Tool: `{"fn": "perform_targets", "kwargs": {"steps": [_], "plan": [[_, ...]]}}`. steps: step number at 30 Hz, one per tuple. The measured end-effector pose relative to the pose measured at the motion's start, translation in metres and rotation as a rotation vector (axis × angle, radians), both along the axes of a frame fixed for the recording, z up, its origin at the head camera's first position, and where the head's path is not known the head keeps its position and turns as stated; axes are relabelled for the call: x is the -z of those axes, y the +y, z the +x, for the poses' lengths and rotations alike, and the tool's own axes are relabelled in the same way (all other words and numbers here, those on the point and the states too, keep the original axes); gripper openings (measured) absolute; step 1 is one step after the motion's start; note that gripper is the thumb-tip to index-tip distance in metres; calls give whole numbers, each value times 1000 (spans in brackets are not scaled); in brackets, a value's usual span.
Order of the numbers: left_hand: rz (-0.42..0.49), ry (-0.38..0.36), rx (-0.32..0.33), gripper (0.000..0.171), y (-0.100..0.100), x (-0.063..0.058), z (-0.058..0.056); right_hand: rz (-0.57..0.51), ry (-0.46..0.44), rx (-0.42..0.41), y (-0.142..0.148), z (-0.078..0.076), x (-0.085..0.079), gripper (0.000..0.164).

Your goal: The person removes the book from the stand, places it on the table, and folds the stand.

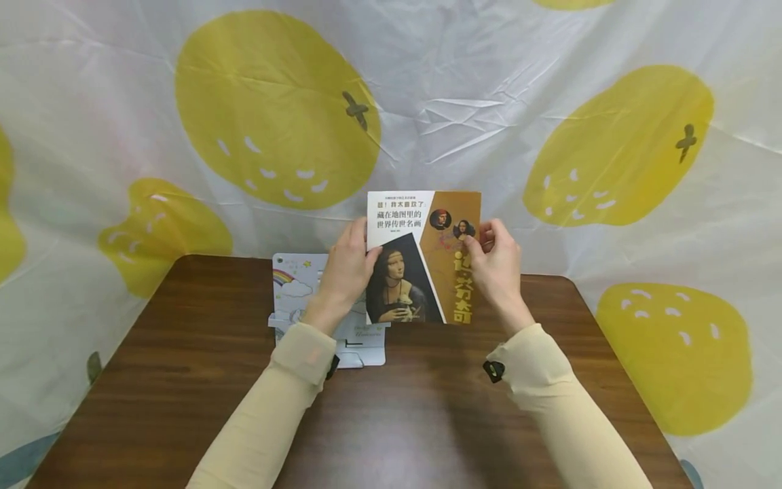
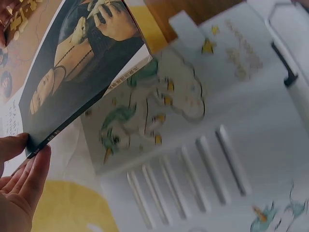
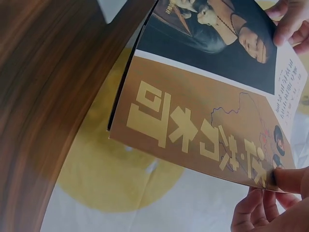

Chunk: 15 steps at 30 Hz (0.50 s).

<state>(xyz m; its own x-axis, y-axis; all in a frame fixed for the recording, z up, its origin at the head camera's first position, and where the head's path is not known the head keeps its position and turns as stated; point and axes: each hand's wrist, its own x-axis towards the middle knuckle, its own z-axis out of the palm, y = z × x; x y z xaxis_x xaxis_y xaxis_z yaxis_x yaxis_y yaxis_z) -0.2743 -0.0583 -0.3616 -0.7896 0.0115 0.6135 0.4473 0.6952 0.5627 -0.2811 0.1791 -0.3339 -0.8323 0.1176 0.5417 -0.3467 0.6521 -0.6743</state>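
Note:
Between both hands a thin paperback book [image 1: 421, 272] is held up, its cover facing the head camera. The cover shows a painted portrait on a dark panel, an orange-brown side and large gold characters. My left hand [image 1: 348, 268] pinches the book's left edge, thumb on the front, fingers behind. On the other side my right hand [image 1: 497, 265] pinches the right edge the same way. Behind the book and the left hand stands a white book stand [image 1: 293, 285] printed with a rainbow and clouds; its unicorn pictures and slots show in the left wrist view. The book hides part of it.
A dark brown wooden table [image 1: 201, 367] lies under the arms. Behind it hangs a white cloth [image 1: 452, 81] with large yellow fruit shapes, meeting the table's far edge close behind the stand.

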Motion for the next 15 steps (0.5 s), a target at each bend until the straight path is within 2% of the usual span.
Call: {"fn": "perform_targets", "kwargs": {"steps": [7, 15], "plan": [[1, -40, 41, 48, 24, 10, 1, 63, -5, 44, 26, 2, 6, 13], [8, -70, 99, 49, 52, 27, 6, 92, -107, 80, 56, 7, 21, 17]]}}
